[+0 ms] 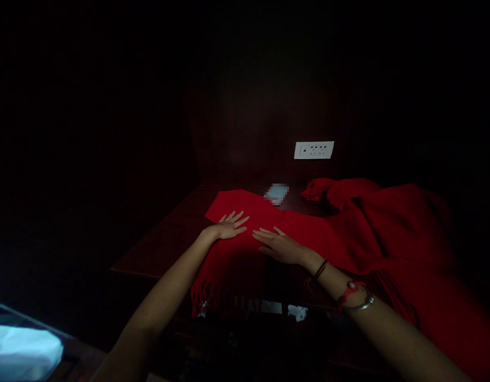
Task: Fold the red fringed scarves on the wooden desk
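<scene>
A red scarf (245, 204) with fringe lies across a dark wooden tabletop, its fringed end hanging over the front edge. My left hand (230, 226) rests flat on it, fingers spread. Beside it, my right hand (280, 245) is also laid on the red cloth, fingers stretched toward the left one. Both hands are open and hold nothing. To the right, the red fabric continues into a loose, rumpled heap (404, 228). Bracelets circle my right wrist and forearm.
A pixelated pale item (277, 194) lies behind the scarf on the tabletop (161, 249). A white socket plate (314, 150) is on the dark back wall. Below the table edge are white scraps (297, 312). Something pale blue-white (24, 350) shows at lower left. Surroundings are very dark.
</scene>
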{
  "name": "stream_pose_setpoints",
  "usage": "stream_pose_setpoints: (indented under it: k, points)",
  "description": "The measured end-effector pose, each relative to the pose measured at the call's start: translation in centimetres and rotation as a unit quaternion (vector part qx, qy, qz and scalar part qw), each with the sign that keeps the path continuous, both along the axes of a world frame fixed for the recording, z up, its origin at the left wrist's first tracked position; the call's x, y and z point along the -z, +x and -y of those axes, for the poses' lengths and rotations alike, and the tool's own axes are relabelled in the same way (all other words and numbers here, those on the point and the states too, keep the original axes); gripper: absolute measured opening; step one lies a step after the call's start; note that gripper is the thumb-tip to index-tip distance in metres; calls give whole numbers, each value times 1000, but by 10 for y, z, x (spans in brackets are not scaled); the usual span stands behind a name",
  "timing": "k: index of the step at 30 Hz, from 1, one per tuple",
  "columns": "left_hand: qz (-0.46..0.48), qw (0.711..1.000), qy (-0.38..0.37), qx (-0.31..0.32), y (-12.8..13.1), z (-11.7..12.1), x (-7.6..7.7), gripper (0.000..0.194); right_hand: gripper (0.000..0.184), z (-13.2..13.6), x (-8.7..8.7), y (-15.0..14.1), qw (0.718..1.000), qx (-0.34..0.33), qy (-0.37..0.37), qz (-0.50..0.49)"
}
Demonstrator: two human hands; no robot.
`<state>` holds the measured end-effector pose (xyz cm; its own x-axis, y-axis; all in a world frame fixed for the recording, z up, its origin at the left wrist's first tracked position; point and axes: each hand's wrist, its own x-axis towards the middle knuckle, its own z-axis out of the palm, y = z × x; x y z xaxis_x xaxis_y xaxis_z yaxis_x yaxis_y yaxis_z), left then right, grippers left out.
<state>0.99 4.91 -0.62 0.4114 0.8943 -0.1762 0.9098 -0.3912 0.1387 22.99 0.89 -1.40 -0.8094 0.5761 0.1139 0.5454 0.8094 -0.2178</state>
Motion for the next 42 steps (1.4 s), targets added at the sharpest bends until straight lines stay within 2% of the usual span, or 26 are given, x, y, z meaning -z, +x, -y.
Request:
stream_pose_setpoints:
  k: [7, 12, 15, 18, 21, 23, 26, 28, 29, 31, 32, 34, 36, 38, 40, 42]
  points:
    - [10, 1000, -5, 1, -1, 6, -3, 71, 38, -3, -1, 2, 1000, -19, 13, -15]
    - [6, 1000, -14, 4, -1, 7, -6, 81, 36, -9, -8, 4, 999, -39, 16, -32]
    - [22, 1000, 0, -1, -1, 7, -5, 75, 42, -16, -9, 6, 999, 36, 25, -33]
    - [26, 999, 23, -29, 1, 7, -1, 65, 50, -20, -2, 8, 992, 127, 13, 13]
    - [9, 998, 27, -49, 1, 7, 5, 65, 51, -17, 7, 11, 988, 143, -5, 62]
    - [2, 998, 25, -51, -1, 7, 7, 67, 52, -12, 7, 18, 986, 143, -17, 81]
    - [-19, 998, 9, -61, 0, 6, 1, 67, 54, -6, -11, 43, 981, 161, 21, 108]
    - [-51, 996, -1, -68, 9, 3, -11, 68, 53, -2, -36, 72, 966, 205, 112, 109]
    - [-63, 996, 6, -62, 17, 1, -17, 68, 52, 0, -51, 89, 950, 244, 164, 103]
    - [-58, 997, 39, -25, 41, -4, -29, 68, 53, 5, -78, 123, 896, 368, 233, 92]
    - [-41, 997, 58, 2, 56, -6, -32, 67, 58, 7, -89, 139, 861, 438, 244, 85]
    - [-3, 995, 85, 49, 86, -11, -30, 65, 69, 13, -101, 165, 808, 544, 212, 87]
    - [11, 994, 94, 55, 111, -15, -17, 64, 71, 19, -102, 181, 794, 579, 153, 102]
    - [12, 995, 91, 27, 124, -19, -1, 64, 60, 25, -99, 189, 798, 577, 130, 116]
    - [18, 996, 83, 2, 126, -22, 12, 65, 47, 30, -96, 187, 795, 572, 166, 120]
    - [32, 997, 76, 6, 121, -25, 15, 65, 39, 32, -96, 173, 802, 545, 218, 113]
